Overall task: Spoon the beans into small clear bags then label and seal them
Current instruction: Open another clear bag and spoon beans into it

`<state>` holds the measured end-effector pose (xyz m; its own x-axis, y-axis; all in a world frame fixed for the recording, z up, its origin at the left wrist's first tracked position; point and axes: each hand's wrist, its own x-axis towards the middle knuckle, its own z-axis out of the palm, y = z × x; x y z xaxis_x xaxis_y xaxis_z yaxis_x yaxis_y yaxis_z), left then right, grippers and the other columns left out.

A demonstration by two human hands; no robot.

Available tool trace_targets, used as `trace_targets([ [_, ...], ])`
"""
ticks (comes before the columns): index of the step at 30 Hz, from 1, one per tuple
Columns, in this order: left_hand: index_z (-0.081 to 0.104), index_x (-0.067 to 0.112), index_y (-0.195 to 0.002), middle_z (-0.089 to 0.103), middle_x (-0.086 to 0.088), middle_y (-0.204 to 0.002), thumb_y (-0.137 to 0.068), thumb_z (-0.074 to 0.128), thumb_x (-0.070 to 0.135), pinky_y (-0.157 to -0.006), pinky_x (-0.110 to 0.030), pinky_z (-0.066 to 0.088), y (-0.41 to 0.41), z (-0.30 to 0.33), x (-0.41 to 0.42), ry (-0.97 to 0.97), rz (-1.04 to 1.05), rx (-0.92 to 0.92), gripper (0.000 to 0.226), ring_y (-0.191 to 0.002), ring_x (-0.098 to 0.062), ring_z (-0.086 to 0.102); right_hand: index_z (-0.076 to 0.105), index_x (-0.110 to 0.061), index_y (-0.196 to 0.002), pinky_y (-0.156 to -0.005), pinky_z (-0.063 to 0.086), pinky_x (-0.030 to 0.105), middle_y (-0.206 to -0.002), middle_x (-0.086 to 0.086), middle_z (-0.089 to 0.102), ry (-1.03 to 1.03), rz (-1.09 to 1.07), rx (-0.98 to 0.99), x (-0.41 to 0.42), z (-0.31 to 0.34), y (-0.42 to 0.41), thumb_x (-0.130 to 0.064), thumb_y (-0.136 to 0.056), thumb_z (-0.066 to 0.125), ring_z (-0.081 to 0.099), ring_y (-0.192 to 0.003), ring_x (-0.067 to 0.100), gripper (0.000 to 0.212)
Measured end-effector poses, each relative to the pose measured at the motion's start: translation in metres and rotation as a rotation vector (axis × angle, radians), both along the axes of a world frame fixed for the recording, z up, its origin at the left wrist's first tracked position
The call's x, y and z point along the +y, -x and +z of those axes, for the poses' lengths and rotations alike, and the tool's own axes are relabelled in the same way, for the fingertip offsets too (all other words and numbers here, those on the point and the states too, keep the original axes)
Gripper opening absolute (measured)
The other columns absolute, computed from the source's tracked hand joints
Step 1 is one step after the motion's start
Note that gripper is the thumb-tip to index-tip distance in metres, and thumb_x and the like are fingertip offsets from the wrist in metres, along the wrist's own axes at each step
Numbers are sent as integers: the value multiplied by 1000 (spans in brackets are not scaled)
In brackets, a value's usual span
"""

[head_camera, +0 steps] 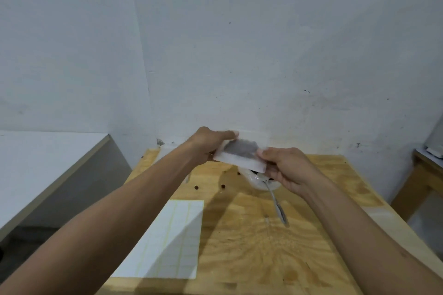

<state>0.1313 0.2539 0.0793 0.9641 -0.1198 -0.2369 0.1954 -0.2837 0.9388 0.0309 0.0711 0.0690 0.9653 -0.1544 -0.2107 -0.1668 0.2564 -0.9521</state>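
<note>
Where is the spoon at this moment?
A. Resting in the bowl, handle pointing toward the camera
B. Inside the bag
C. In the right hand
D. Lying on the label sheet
A: the spoon rests with its head in the bowl, handle toward the camera, while both hands hold the bag above it.

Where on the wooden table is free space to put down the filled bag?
Bare wood lies right of the metal spoon, toward the wooden table's right edge, and near the front edge. Crowded: the white label sheet at left; the white bowl and loose beans farther back.
</note>
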Motion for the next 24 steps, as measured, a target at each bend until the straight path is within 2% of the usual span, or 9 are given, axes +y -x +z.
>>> trace_targets([
  [2, 73, -7, -105, 69, -17, -95, -80, 86, 19, -60, -30, 51, 2, -2, 10, 0, -51, -17, 39, -73, -25, 62, 64, 20, -109, -53, 61, 25, -87, 20, 72, 122, -15, 0, 2, -1, -8, 1, -95, 66, 72, -63, 16, 23],
  [4, 74, -6, -99, 61, -14, -89, -80, 84, 9, -60, -30, 46, 2, -1, 18, -12, -60, -58, 26, -74, -24, 54, 65, 17, -110, -53, 53, 21, -79, 14, 70, 299, -23, -1, 9, -2, -14, -8, -95, 71, 66, -53, 12, 29],
  [8, 71, 4, -109, 61, -9, -93, -74, 88, 14, -72, -34, 43, -3, 2, 40, -45, -39, -81, 39, -82, -23, 53, 43, 2, -148, -58, 51, 16, -129, 21, 64, 519, 5, -36, 34, -7, -34, -24, -92, 77, 67, -85, 21, 70],
  [9, 69, 5, -115, 64, -8, -96, -76, 87, 14, -74, -31, 46, -4, 2, 46, -71, -34, -103, 44, -83, -23, 56, 39, 0, -151, -64, 54, 16, -133, 20, 61, 544, 29, -47, 42, -8, -39, -25, -91, 76, 66, -92, 22, 74],
  [12, 63, 5, -128, 69, -14, -112, -81, 84, 10, -78, -27, 51, -10, -5, 68, -100, 11, -175, 51, -93, -23, 64, 37, -4, -154, -100, 55, 43, -136, 14, 60, 595, 77, -30, 65, -11, -54, -30, -86, 79, 65, -115, 29, 84],
  [17, 60, 2, -136, 68, -16, -121, -81, 83, 11, -91, -30, 51, -23, -24, 104, -83, 103, -181, 60, -113, -28, 65, 42, -1, -150, -101, 53, 44, -131, 10, 61, 650, 154, 4, 104, -16, -73, -25, -90, 76, 66, -115, 30, 73],
  [20, 59, 2, -138, 64, -13, -131, -82, 83, 14, -98, -29, 46, -30, -37, 121, -95, 146, -192, 61, -122, -27, 59, 67, -9, -103, -88, 57, 43, -94, 3, 67, 697, 159, 2, 125, -22, -83, -22, -89, 76, 71, -98, 30, 20],
  [21, 59, 2, -138, 63, -12, -133, -82, 83, 14, -99, -30, 45, -33, -41, 126, -103, 163, -196, 62, -124, -27, 57, 67, -12, -90, -85, 59, 42, -88, 3, 68, 709, 164, -2, 132, -26, -88, -22, -88, 76, 71, -92, 28, 14],
  [24, 65, 2, -126, 63, -9, -123, -81, 83, 15, -94, -30, 45, -43, -51, 138, -148, 199, -178, 50, -116, -25, 59, 67, -11, -89, -74, 60, 40, -90, 6, 70, 762, 192, 14, 149, -39, -104, -26, -87, 73, 68, -83, 24, 16],
])
